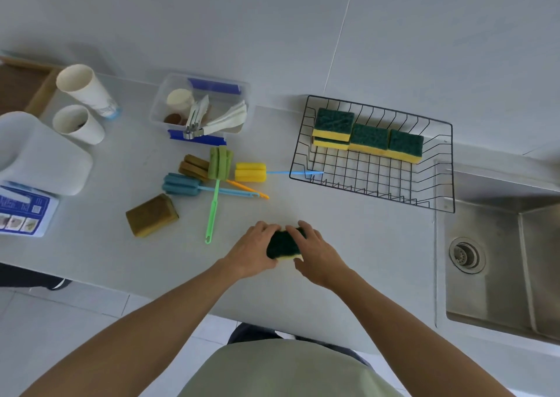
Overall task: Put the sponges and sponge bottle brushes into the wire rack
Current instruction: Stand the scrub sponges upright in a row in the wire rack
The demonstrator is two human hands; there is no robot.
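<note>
A green-and-yellow sponge (284,245) lies on the counter near its front edge, gripped from both sides by my left hand (253,252) and my right hand (318,255). The black wire rack (378,181) stands at the back right with several green-and-yellow sponges (368,137) along its far side. Left of the rack lie sponge bottle brushes: a yellow-headed one (251,172) whose blue handle pokes into the rack, a green one (219,163), a blue one (180,184) and a brown one (194,167). A brown sponge (151,214) lies further left.
A steel sink (497,260) lies right of the rack. A clear plastic box (157,105) with utensils stands at the back. Two paper cups (81,105), a white jug (39,154) and a blue-white packet (24,211) occupy the left side.
</note>
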